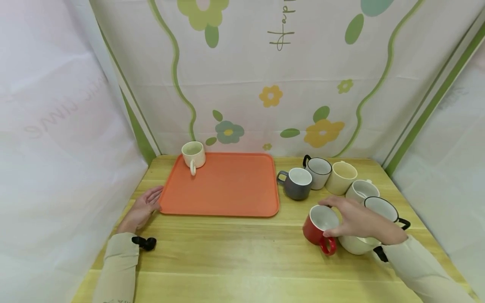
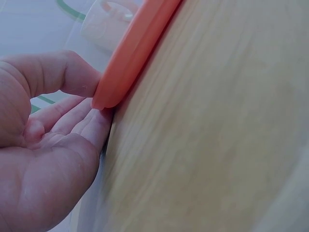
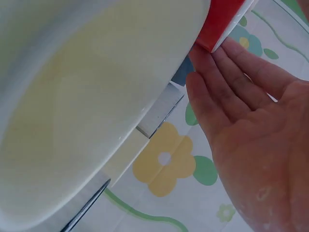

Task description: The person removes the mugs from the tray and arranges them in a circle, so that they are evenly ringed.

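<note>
A flat orange tray (image 1: 223, 185) lies on the table, with a cream mug (image 1: 194, 155) at its far left corner. At the tray's left edge, my left hand (image 1: 143, 207) touches the rim, its fingers mostly straight. My right hand (image 1: 352, 218) grips a red mug (image 1: 313, 230) with a white inside, thumb on the near side and fingers on the far side. The mug's red handle points toward me. In the right wrist view, the fingers reach the red mug (image 3: 222, 21), and a large pale mug (image 3: 101, 92) blocks much of it.
Left of the right hand's far side stands a dark grey mug (image 1: 297, 185). Behind it are a black-rimmed white mug (image 1: 319, 172) and a yellow mug (image 1: 340, 179). Farther right come a white mug (image 1: 361, 191), another black-rimmed mug (image 1: 382, 207) and a cream mug (image 1: 356, 246) partly under the hand.
</note>
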The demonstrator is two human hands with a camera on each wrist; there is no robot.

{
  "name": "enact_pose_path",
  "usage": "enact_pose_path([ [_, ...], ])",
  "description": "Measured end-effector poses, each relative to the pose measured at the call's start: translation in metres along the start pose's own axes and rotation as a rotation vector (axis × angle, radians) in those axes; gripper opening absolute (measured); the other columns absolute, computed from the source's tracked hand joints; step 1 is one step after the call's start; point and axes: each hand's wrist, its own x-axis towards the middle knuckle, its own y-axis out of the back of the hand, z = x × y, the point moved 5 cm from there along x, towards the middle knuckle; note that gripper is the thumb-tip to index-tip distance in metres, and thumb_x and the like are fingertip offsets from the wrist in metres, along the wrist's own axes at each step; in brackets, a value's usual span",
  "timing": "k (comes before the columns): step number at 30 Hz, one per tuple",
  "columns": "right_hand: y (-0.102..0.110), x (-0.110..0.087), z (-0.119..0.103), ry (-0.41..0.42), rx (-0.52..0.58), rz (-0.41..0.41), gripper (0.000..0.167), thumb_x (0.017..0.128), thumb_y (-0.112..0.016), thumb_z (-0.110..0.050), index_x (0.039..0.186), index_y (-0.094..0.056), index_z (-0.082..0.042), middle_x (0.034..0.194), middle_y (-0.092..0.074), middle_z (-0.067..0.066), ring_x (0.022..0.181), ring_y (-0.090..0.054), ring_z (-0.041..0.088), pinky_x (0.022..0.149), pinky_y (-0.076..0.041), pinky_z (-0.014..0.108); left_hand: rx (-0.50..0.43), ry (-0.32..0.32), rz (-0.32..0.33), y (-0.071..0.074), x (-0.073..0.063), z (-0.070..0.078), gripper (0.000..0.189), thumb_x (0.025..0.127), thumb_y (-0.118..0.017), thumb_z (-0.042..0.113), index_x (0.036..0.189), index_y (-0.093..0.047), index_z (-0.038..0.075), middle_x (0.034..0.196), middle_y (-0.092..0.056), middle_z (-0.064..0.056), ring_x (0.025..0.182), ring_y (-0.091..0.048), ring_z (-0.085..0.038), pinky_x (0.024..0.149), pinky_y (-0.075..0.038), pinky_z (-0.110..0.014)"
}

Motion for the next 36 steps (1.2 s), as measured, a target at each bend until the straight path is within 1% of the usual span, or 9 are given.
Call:
enact_pose_path([
  [4, 0.0, -0.002, 0.006, -0.045, 0.033, 0.023, 0.066, 0.069, -0.095, -0.055, 0.115, -0.073, -0.014, 0.104, -0.073, -0.01, 0.094, -0.068, 0.01, 0.081, -0.058, 0.03, 0.008, 0.001, -0.002, 0.0, 0.0, 0.001, 0.088, 0.09, -0.049, -0.022, 0.167, -0.009, -0.007, 0.174, -0.006, -0.032, 0.162, -0.004, -0.048, 0.094, -0.051, -0.006],
  [9, 0.001, -0.009, 0.009, -0.065, 0.032, 0.051, 0.062, 0.067, -0.094, -0.061, 0.107, -0.072, -0.019, 0.096, -0.069, -0.015, 0.089, -0.063, 0.005, 0.076, -0.055, 0.026, 0.016, 0.009, 0.003, 0.001, 0.0, 0.0, 0.089, 0.09, -0.05, -0.022, 0.167, -0.009, -0.006, 0.174, -0.007, -0.031, 0.162, -0.005, -0.048, 0.094, -0.05, -0.006],
  [14, 0.002, -0.014, 0.011, -0.067, 0.007, 0.071, 0.067, 0.065, -0.093, -0.064, 0.108, -0.073, -0.017, 0.097, -0.068, -0.015, 0.09, -0.064, 0.005, 0.076, -0.056, 0.028, 0.002, 0.006, 0.01, 0.001, 0.001, 0.0, 0.089, 0.089, -0.05, -0.022, 0.167, -0.01, -0.006, 0.175, -0.007, -0.031, 0.162, -0.006, -0.046, 0.094, -0.051, -0.006],
  [19, 0.004, -0.014, 0.011, -0.059, 0.002, 0.063, 0.071, 0.067, -0.092, -0.064, 0.112, -0.074, -0.013, 0.1, -0.07, -0.013, 0.092, -0.065, 0.006, 0.078, -0.057, 0.03, 0.014, 0.008, 0.0, 0.0, 0.001, 0.0, 0.089, 0.09, -0.05, -0.022, 0.167, -0.008, -0.006, 0.175, -0.006, -0.03, 0.163, -0.006, -0.046, 0.095, -0.05, -0.005],
  [23, 0.01, -0.009, 0.01, -0.088, 0.002, 0.019, 0.076, 0.072, -0.089, -0.064, 0.12, -0.074, -0.007, 0.109, -0.075, -0.004, 0.099, -0.068, 0.014, 0.087, -0.059, 0.039, 0.022, 0.015, -0.001, 0.0, -0.001, 0.002, 0.089, 0.091, -0.05, -0.021, 0.168, -0.007, -0.005, 0.175, -0.006, -0.03, 0.163, -0.005, -0.046, 0.096, -0.049, -0.005],
  [26, 0.017, 0.003, 0.008, -0.067, -0.009, 0.007, 0.077, 0.076, -0.088, -0.061, 0.125, -0.073, -0.003, 0.116, -0.077, 0.004, 0.104, -0.071, 0.022, 0.09, -0.059, 0.048, 0.025, 0.014, 0.001, 0.001, -0.002, 0.003, 0.089, 0.092, -0.05, -0.021, 0.168, -0.007, -0.005, 0.175, -0.006, -0.03, 0.163, -0.006, -0.046, 0.096, -0.048, -0.004],
  [29, 0.022, 0.021, 0.003, -0.011, -0.005, 0.013, 0.074, 0.078, -0.088, -0.056, 0.127, -0.072, -0.003, 0.118, -0.077, 0.006, 0.106, -0.072, 0.023, 0.091, -0.06, 0.049, 0.019, 0.01, -0.003, 0.002, -0.002, 0.003, 0.089, 0.092, -0.05, -0.021, 0.168, -0.007, -0.005, 0.175, -0.006, -0.03, 0.163, -0.006, -0.046, 0.097, -0.048, -0.004],
  [33, 0.025, 0.055, -0.01, 0.034, 0.027, -0.02, 0.072, 0.082, -0.087, -0.054, 0.129, -0.07, -0.003, 0.123, -0.076, 0.008, 0.111, -0.072, 0.026, 0.095, -0.061, 0.049, 0.005, 0.01, -0.008, 0.002, 0.0, 0.0, 0.09, 0.09, -0.051, -0.022, 0.167, -0.007, -0.006, 0.175, -0.005, -0.03, 0.162, -0.004, -0.047, 0.097, -0.049, -0.004],
  [36, 0.022, 0.084, -0.026, 0.063, 0.052, -0.079, 0.073, 0.084, -0.085, -0.055, 0.132, -0.068, -0.002, 0.128, -0.074, 0.01, 0.116, -0.071, 0.027, 0.099, -0.059, 0.049, 0.011, 0.005, -0.012, 0.001, 0.0, -0.001, 0.089, 0.09, -0.051, -0.022, 0.167, -0.008, -0.006, 0.175, -0.004, -0.031, 0.162, -0.003, -0.047, 0.097, -0.05, -0.006],
])
